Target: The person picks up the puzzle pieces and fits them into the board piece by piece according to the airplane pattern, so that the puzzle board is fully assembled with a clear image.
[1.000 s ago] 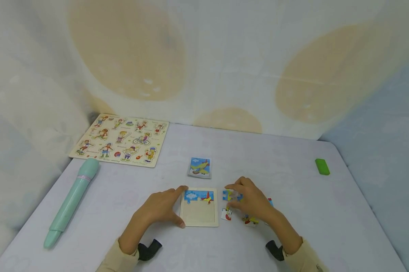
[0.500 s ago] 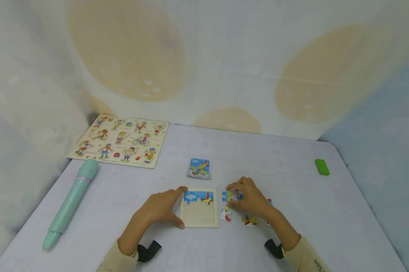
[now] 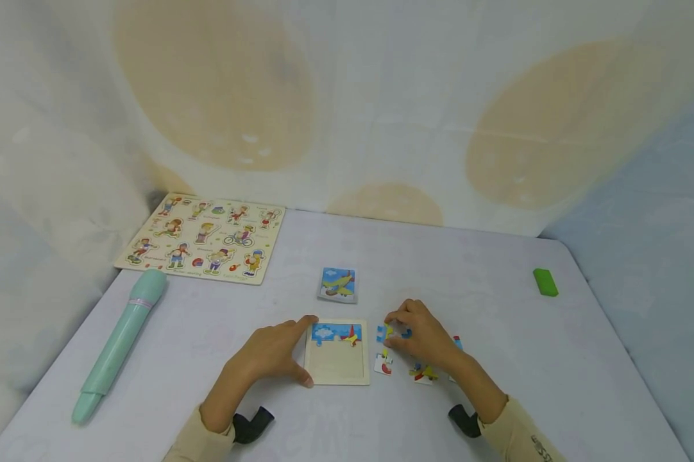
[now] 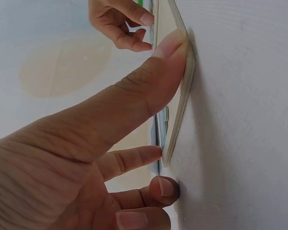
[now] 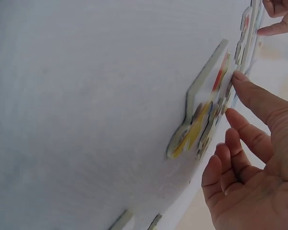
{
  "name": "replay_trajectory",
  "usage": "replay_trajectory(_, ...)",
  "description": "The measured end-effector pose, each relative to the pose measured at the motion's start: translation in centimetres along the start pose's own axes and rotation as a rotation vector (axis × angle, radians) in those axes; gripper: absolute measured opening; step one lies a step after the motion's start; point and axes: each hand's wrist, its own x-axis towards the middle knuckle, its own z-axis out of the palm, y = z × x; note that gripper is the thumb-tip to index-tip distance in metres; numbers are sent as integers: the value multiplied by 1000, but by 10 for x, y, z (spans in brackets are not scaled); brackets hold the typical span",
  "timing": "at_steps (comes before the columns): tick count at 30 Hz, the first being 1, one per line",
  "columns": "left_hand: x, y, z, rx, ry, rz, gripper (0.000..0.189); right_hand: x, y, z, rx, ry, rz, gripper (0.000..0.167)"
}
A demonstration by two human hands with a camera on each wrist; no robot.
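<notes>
Blue-and-yellow piece (image 3: 381, 333): flat on table (image 3: 497, 385), just off frame's 3 o'clock side, slightly toward 2; long axis unclear, right hand covers part.
Puzzle frame (image 3: 337, 369): 8 to 9 o'clock from right-hand fingertips; picture strip along 12 o'clock edge, bare below.
Nearer hand: right hand (image 3: 424, 337), at piece; left across frame.
Right grip: thumb and forefinger curved in a C, gap between, piece at tips; can't tell if pinching.
Left grip: left hand (image 3: 274, 350) at frame's 9 o'clock side, thumb and forefinger spread, gripping its two corners.
Loose pieces: red-and-white piece (image 3: 383, 366) at 6 o'clock from blue-and-yellow one; yellow-and-red piece (image 3: 424, 374) at 4.
Picture card (image 3: 338, 283): 12 o'clock of frame, apart.
Green block (image 3: 546, 282): between 2 and 3, well apart.
</notes>
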Motion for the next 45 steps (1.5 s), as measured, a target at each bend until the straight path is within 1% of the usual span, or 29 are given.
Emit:
replay_trajectory(6,0,0,0,6,5,0,103,1,-2,-1,-2,-7,27,33)
replay_trajectory(14,0,1,0,-1,-1,0,102,0,-2,0,-24,15,20,32)
replay_trajectory(17,-1,0,0,-3,0,0,102,0,-2,0,-38,4,29,33)
replay_trajectory(23,0,0,0,5,2,7,102,-3,-5,-5,-23,-46,57,38)
replay_trajectory(26,0,0,0,7,4,7,103,-4,-5,-8,-16,-56,50,38)
replay_trajectory(32,0,-1,0,8,5,6,102,-3,-5,-9,-17,-39,27,38)
replay_trajectory(34,0,-1,0,8,5,4,102,-3,-4,-9,-24,-44,25,41)
replay_trajectory(39,-1,0,0,10,9,9,101,-1,-6,-13,-28,-93,3,52)
replay_trajectory(45,-1,1,0,10,16,13,101,2,-10,-22,-29,-173,-52,44)
